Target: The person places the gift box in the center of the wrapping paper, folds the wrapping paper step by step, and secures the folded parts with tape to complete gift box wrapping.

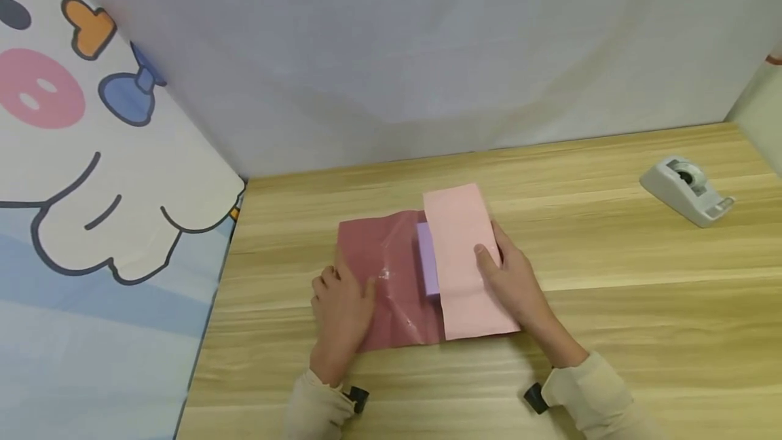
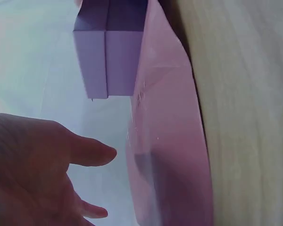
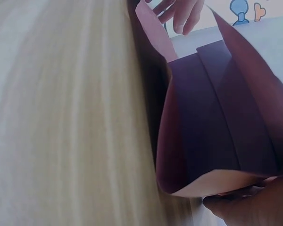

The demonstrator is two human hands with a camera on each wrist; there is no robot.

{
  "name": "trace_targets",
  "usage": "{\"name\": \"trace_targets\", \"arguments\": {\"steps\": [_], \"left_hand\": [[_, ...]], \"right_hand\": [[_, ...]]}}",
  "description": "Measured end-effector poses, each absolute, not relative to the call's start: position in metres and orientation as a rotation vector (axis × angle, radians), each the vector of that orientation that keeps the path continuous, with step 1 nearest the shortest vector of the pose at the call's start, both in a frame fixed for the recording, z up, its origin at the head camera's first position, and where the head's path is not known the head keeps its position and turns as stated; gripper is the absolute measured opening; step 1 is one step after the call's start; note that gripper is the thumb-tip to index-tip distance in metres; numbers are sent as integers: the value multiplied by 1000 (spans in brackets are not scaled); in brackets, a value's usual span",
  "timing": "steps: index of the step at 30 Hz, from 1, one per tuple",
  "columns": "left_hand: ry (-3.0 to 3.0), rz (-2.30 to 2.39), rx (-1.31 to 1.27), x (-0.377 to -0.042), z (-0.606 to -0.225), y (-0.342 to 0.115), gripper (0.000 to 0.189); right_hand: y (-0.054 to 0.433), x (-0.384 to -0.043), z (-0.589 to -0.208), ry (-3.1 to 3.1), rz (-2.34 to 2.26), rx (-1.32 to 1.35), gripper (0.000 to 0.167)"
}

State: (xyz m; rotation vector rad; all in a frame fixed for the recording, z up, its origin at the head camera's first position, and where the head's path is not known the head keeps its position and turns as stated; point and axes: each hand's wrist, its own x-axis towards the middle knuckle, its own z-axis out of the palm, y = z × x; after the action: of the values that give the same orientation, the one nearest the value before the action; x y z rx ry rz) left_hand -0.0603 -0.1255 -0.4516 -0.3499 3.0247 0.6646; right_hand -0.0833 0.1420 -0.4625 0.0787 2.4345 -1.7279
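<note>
A lilac box point(image 1: 429, 260) with a lid stands on a sheet of wrapping paper point(image 1: 391, 314), dark pink inside and pale pink outside. The paper curves around the box's right side, and its pale flap point(image 1: 461, 270) hides most of the box's top. My right hand point(image 1: 516, 284) grips this folded part at the right, thumb on the pale face; the other fingers are partly hidden. At the paper's left edge is my left hand point(image 1: 343, 311), thumb spread. In the left wrist view that thumb point(image 2: 92, 151) appears apart from the sheet, with nothing held.
A grey-white tape dispenser point(image 1: 687, 189) stands toward the back right of the wooden table point(image 1: 641, 304). Behind the table hangs a pale curtain point(image 1: 427, 53). A cartoon-printed panel point(image 1: 153, 175) borders the left side.
</note>
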Motion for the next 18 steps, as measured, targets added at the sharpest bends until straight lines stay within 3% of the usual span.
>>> {"name": "trace_targets", "arguments": {"steps": [10,18], "left_hand": [[2958,969,-419,-67,-450,-134,73],[2610,1529,-394,-75,-442,-164,68]], "right_hand": [[141,-82,-460,2421,-1772,53,72],[141,-81,-457,2429,-1761,61,72]]}}
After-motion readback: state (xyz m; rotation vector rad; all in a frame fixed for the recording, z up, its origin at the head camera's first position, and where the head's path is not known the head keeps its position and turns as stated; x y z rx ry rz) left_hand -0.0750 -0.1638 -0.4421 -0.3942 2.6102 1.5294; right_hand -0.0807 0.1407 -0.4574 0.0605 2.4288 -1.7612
